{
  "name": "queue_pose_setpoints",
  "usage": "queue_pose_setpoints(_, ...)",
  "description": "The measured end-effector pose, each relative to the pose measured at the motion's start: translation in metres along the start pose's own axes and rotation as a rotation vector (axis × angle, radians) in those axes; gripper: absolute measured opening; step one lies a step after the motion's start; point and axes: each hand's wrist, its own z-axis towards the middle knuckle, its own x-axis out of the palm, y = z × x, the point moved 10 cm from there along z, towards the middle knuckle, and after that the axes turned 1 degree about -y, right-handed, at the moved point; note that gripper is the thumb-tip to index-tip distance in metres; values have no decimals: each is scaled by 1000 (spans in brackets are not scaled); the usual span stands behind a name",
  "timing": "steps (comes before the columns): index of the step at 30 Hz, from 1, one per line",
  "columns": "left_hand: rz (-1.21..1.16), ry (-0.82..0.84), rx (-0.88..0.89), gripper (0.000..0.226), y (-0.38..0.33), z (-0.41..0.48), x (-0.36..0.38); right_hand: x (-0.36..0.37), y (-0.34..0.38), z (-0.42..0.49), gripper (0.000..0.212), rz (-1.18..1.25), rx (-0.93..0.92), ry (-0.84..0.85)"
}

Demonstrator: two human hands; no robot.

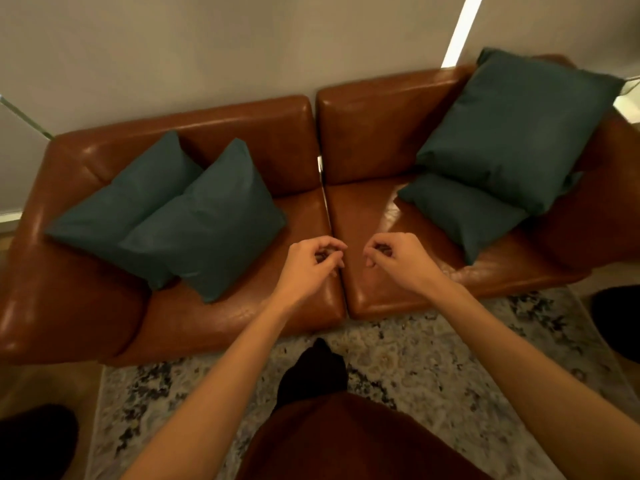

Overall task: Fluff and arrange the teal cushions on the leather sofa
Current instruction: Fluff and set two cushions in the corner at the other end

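Note:
A brown leather sofa (263,133) fills the view. On its left seat two teal cushions overlap: the front cushion (211,230) leans over the rear cushion (117,209). On the right, a large teal cushion (516,133) leans against the backrest and arm, resting on a smaller teal cushion (460,216) that lies flat on the seat. My left hand (311,265) and my right hand (398,261) hover over the middle seam of the seat, fingers curled in, holding nothing and touching no cushion.
A patterned grey rug (415,368) lies in front of the sofa. My dark-socked foot (311,375) stands on it. Dark shapes sit at the lower left (34,441) and right edge (620,323). A pale wall (207,46) is behind the sofa.

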Motion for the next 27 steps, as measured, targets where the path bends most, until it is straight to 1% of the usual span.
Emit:
queue_pose_setpoints(4, -205, 86, -14, 21, -18, 25, 40, -35, -24, -2, 17, -3, 9, -74)
queue_pose_setpoints(7, -260, 124, -45, 25, -22, 52, 66, -58, -45, 6, 17, -2, 41, -99)
queue_pose_setpoints(11, -240, 164, -65, 29, -21, 95, 99, -87, -84, 25, 14, -7, 133, -72)
queue_pose_setpoints(15, -206, 167, -137, 30, -17, 148, 120, -122, -125, 57, 12, 2, 229, -53)
queue_pose_setpoints(19, -178, 215, -209, 28, -19, 192, 141, -168, -171, 84, 16, 24, 342, -110)
queue_pose_setpoints(23, -146, 235, -233, 24, -30, 252, 160, -226, -214, 114, 12, 35, 418, -189)
queue_pose_setpoints(27, -148, 231, -243, 20, -44, 299, 185, -278, -265, 124, 9, -7, 492, -263)
